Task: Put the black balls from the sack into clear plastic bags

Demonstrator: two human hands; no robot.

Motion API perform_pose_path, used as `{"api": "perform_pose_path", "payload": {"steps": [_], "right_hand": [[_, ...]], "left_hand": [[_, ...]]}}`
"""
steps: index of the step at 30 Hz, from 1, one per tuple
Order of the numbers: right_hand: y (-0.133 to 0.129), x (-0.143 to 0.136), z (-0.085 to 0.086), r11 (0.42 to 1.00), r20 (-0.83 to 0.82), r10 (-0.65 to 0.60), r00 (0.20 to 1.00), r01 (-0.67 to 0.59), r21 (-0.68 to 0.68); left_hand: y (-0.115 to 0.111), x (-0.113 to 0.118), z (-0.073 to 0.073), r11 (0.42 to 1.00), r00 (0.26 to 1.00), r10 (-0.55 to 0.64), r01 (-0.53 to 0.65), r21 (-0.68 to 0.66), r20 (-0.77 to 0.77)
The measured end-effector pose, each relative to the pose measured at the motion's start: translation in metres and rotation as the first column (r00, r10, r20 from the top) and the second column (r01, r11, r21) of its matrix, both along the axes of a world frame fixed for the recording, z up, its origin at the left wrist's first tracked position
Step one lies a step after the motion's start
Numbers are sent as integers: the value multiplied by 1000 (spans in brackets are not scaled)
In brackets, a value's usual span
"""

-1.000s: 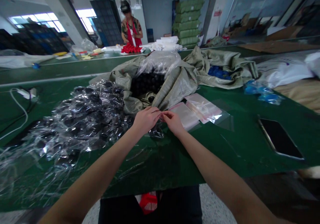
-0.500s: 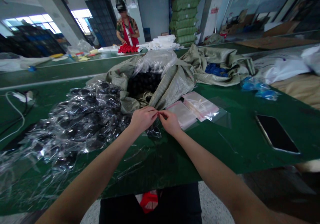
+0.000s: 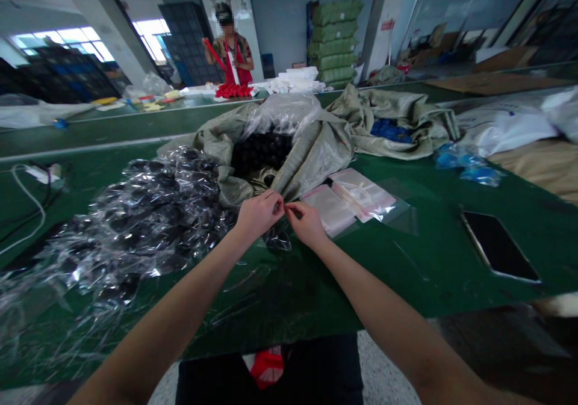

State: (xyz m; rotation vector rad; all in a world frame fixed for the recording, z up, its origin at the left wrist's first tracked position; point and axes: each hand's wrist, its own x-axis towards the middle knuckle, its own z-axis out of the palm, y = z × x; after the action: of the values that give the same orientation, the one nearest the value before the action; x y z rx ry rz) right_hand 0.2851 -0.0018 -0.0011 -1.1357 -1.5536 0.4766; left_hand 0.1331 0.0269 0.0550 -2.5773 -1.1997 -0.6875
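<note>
My left hand (image 3: pixel 261 213) and my right hand (image 3: pixel 307 223) meet fingertip to fingertip in front of the open woven sack (image 3: pixel 316 146). Both have their fingers pinched around the top of a small clear bag (image 3: pixel 277 239) with something black in it, which hangs below them. Dark round items (image 3: pixel 262 150) fill the sack's mouth. Left of my hands lies a big heap of black items in clear wrappers (image 3: pixel 153 206). Flat clear bags (image 3: pixel 332 209) are stacked just right of my right hand.
A phone (image 3: pixel 500 245) lies at the right on the green table (image 3: pixel 406 296). Behind it are blue wrapped items (image 3: pixel 469 163) and a second sack (image 3: pixel 406 101) holding blue things. A white cable (image 3: pixel 40 212) is at the left. Across the table stands a person (image 3: pixel 232 53).
My hands have barely moved and remain together at the same spot. Across the table, the person has raised one hand with a red strip, and the view has tilted slightly.
</note>
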Motion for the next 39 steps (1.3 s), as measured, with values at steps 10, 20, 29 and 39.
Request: {"api": "perform_pose_path", "payload": {"steps": [10,20,29,39], "right_hand": [[1,0,-3,1000,-8,7,1000,-7,-18],[0,-1,-4,987,-155,23,988,-47,-154],[9,-6,-11,895,-571,2,821,-256,-366],[9,-1,-3,835,-639,-10,769,-345,-428]], "left_hand": [[3,3,-10,992,981,25,0,-127,193],[29,-3,-8,916,638,264,69,-396,723],[41,-67,25,713,8,539,528,-461,842],[7,-56,-31,514,727,411,314,-798,551]]}}
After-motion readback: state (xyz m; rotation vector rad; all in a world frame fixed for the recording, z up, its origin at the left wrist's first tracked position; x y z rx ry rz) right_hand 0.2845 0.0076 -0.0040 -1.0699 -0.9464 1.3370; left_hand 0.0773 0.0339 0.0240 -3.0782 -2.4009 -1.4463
